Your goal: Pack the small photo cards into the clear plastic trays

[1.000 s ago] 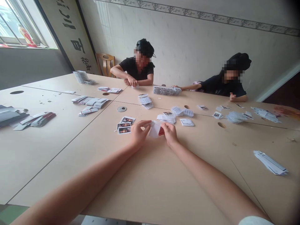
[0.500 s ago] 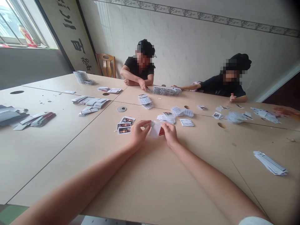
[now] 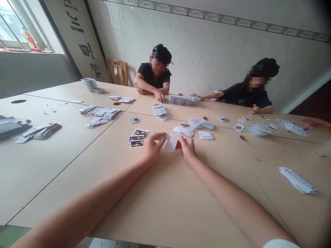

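Note:
Between my two hands, above the table, is a small white paper piece (image 3: pixel 171 143). My left hand (image 3: pixel 154 146) pinches its upper left edge between thumb and fingers. On the other side, my right hand (image 3: pixel 187 147) grips its right edge, where a bit of red shows by the fingers. Dark printed cards (image 3: pixel 137 138) lie on the table just left of my left hand. Beyond my right hand sit a pile of white slips (image 3: pixel 183 131) and a small stack of white cards with dark outlines (image 3: pixel 206 135).
Across the table (image 3: pixel 165 196), one person (image 3: pixel 155 77) and another person (image 3: pixel 245 93) sit with a long row of packed cards (image 3: pixel 183 100) near their hands. Stacks of folded papers (image 3: pixel 99 112) lie at left, and a bundle of strips (image 3: pixel 297 179) at right.
My hands and the white paper have hardly moved. Across the table, the left person's hand has shifted slightly at the row of cards, and the right person's head has turned a little.

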`<state>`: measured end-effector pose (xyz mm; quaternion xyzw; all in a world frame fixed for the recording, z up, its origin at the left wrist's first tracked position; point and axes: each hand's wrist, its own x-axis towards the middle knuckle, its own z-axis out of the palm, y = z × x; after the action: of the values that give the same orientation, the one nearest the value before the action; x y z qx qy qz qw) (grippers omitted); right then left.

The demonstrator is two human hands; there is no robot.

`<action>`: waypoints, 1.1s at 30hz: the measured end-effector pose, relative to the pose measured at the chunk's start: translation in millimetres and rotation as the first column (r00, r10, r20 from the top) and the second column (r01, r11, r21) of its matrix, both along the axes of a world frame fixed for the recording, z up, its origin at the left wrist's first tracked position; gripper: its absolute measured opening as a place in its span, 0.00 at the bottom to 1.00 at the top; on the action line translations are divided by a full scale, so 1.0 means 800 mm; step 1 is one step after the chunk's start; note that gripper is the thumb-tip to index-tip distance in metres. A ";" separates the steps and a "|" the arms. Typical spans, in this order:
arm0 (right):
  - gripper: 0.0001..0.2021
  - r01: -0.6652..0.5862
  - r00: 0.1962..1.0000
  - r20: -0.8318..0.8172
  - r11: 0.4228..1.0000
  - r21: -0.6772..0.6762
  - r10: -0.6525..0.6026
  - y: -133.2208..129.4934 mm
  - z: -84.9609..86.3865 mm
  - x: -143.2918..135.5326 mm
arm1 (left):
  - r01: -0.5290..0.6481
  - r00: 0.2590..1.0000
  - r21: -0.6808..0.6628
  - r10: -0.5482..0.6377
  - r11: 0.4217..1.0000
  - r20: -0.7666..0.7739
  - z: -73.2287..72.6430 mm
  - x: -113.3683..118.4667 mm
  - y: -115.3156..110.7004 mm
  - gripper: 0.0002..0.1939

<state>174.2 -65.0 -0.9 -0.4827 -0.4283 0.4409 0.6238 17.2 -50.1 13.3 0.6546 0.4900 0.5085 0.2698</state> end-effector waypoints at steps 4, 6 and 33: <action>0.10 0.003 1.000 -0.003 1.000 -0.004 -0.003 0.001 0.000 0.000 | -0.004 1.000 -0.019 0.004 1.000 0.007 0.003 0.000 -0.002 0.11; 0.10 0.004 1.000 -0.004 1.000 -0.004 -0.004 0.001 0.001 0.000 | -0.004 1.000 -0.023 0.004 1.000 0.010 0.003 0.001 -0.002 0.11; 0.11 0.009 1.000 -0.019 1.000 -0.008 -0.009 -0.002 0.003 0.000 | -0.013 0.999 -0.056 0.015 0.998 0.028 -0.005 0.000 0.007 0.10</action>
<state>173.9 -66.4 1.5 -0.4828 -0.4183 0.4445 0.6279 16.9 -44.6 9.3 0.6361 0.5046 0.5058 0.2913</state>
